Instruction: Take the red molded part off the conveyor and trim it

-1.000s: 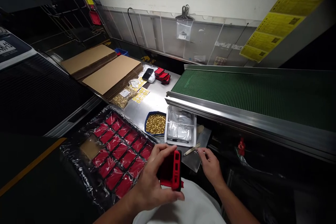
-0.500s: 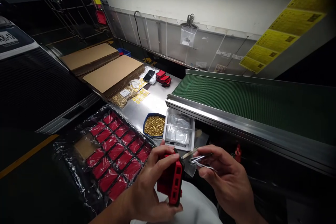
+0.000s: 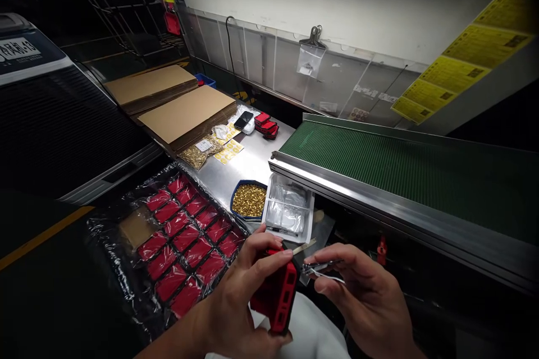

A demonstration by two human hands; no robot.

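**Red case in hand, tweezers at its top edge: one piece in work, tray mostly full**

Lower left of frame: tray of red cases (image 3: 185,241) under clear film, rows filled, one cell at its left showing brown instead of red. I judge most of the batch is not yet handled.

Centre: blue dish of brass parts (image 3: 249,200) and white bin of clear bags (image 3: 288,208), side by side on the steel bench (image 3: 248,165).

Bottom centre: left hand (image 3: 236,303) clenched around the red case (image 3: 275,291), held upright, thumb on its top.

Right of that: right hand (image 3: 370,303) pinching metal tweezers (image 3: 322,267), tips just beside the case's top edge. Cannot tell whether a brass part sits in the tips.

Upper right: green conveyor belt (image 3: 400,162) carries no finished piece in view.
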